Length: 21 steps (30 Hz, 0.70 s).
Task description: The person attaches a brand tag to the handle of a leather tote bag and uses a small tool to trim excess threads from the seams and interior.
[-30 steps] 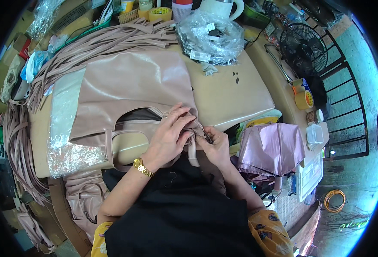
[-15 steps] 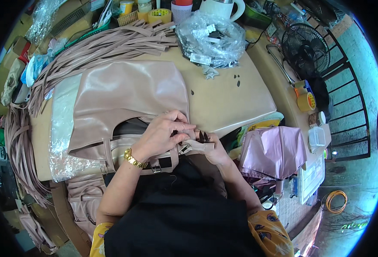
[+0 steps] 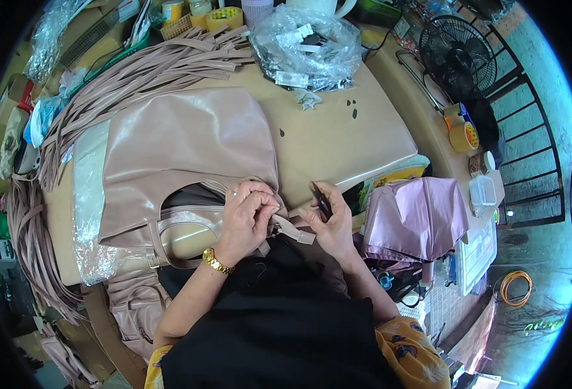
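A dusty-pink leather-like handbag [image 3: 188, 136] lies on the padded work surface, its opening toward me and a dark lining showing inside. My left hand [image 3: 247, 211], with a gold watch on its wrist, pinches the bag's edge beside a buckled strap [image 3: 295, 231]. The strap's end sticks out to the right between my hands. My right hand [image 3: 333, 223] is closed around small dark thread snips [image 3: 323, 200], their tips pointing up and away from me. It is close to the strap end; whether a finger touches it cannot be made out.
Long pink strips [image 3: 149, 71] are heaped at the back left. Behind the bag sits a clear plastic bundle [image 3: 306, 48]. Shiny pink fabric [image 3: 415, 217] is piled at right, with tape rolls [image 3: 462, 135] and a black fan [image 3: 458, 55] farther off.
My right hand has drawn back to the right from the strap, and the snips now show more clearly. My left hand stays at the bag's edge, its wrist shifted slightly toward me.
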Each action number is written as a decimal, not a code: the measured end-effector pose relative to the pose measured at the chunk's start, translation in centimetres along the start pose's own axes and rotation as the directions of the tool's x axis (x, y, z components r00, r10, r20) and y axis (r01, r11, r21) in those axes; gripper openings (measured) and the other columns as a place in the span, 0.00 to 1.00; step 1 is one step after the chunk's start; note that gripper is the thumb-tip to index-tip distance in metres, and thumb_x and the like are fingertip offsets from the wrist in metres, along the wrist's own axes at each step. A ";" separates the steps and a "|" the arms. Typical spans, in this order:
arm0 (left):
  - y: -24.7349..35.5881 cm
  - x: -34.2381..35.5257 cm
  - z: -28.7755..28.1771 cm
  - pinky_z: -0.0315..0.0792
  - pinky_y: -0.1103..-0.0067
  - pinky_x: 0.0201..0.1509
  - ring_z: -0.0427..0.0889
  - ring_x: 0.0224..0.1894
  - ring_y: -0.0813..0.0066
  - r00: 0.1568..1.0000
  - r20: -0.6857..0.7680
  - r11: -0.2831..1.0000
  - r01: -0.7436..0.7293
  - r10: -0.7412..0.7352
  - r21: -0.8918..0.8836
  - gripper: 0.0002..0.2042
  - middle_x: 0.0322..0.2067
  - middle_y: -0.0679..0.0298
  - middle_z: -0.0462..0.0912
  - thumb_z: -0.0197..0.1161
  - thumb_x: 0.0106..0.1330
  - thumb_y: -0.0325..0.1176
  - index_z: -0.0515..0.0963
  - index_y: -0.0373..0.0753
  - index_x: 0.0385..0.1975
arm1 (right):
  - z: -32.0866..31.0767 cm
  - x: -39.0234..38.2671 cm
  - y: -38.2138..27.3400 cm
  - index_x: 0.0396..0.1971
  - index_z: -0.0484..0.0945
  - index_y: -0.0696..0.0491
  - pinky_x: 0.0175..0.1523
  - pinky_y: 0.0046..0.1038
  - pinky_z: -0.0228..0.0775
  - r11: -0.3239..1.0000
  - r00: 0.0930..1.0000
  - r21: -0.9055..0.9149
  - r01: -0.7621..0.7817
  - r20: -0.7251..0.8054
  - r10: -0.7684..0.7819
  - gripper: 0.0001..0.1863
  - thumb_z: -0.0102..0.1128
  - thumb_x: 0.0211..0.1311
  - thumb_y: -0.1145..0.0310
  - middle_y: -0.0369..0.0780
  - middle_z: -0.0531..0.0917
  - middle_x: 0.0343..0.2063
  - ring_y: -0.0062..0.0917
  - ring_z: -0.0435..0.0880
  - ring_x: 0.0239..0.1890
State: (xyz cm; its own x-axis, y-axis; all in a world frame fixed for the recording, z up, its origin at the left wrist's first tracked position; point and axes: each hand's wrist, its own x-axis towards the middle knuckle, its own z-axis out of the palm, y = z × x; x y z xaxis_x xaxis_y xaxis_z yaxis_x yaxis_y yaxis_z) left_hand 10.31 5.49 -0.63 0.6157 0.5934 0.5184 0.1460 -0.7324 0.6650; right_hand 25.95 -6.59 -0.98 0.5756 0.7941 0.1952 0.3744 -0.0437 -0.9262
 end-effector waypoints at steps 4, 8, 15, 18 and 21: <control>-0.2 -0.1 0.1 0.64 0.72 0.48 0.76 0.42 0.65 1.000 0.002 1.000 0.015 -0.015 -0.004 0.05 0.37 0.63 0.79 0.68 0.56 0.28 0.78 0.40 0.29 | -0.6 -0.3 -0.7 0.44 0.79 0.53 0.39 0.30 0.72 0.867 0.930 -0.338 0.366 0.151 -0.334 0.20 0.71 0.47 0.73 0.42 0.80 0.37 0.36 0.81 0.34; -0.3 0.0 0.0 0.64 0.71 0.49 0.76 0.43 0.65 0.999 0.038 1.000 0.017 -0.016 -0.014 0.05 0.38 0.63 0.79 0.68 0.56 0.29 0.78 0.41 0.29 | -0.3 -0.3 -2.0 0.42 0.80 0.52 0.36 0.30 0.67 0.786 0.912 -0.463 0.409 0.174 -0.371 0.20 0.70 0.45 0.71 0.38 0.80 0.35 0.31 0.81 0.33; 0.0 -0.1 -0.2 0.63 0.70 0.51 0.74 0.44 0.64 0.998 0.061 1.000 0.005 -0.004 -0.006 0.04 0.38 0.63 0.77 0.67 0.57 0.29 0.78 0.41 0.28 | -0.2 0.3 -2.4 0.38 0.81 0.52 0.33 0.30 0.65 0.664 0.833 -0.532 0.526 0.166 -0.527 0.16 0.69 0.45 0.71 0.36 0.80 0.31 0.28 0.80 0.30; 0.4 -0.1 -0.4 0.63 0.70 0.50 0.75 0.43 0.64 0.999 0.045 0.998 -0.001 0.004 -0.066 0.04 0.37 0.63 0.78 0.67 0.56 0.30 0.79 0.40 0.27 | 0.1 0.5 -1.6 0.35 0.81 0.53 0.32 0.29 0.65 0.736 0.846 -0.434 0.520 0.147 -0.512 0.13 0.68 0.46 0.73 0.38 0.79 0.29 0.28 0.80 0.29; 1.3 -0.9 -3.5 0.66 0.71 0.48 0.76 0.42 0.66 0.991 0.134 0.947 0.016 0.028 -0.320 0.06 0.36 0.62 0.78 0.67 0.58 0.32 0.78 0.38 0.26 | 0.0 0.4 -0.1 0.35 0.80 0.55 0.33 0.26 0.68 0.925 0.949 -0.216 0.313 0.024 -0.315 0.11 0.68 0.48 0.77 0.40 0.78 0.29 0.28 0.79 0.29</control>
State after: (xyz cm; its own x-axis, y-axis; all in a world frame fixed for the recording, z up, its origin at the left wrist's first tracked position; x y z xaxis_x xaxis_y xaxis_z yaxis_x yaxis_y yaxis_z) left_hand 7.24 5.14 1.60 0.7177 0.5224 0.4604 -0.0997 -0.5773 0.8104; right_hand 26.11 -6.29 -0.82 0.4108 0.7817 0.4693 0.6832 0.0769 -0.7261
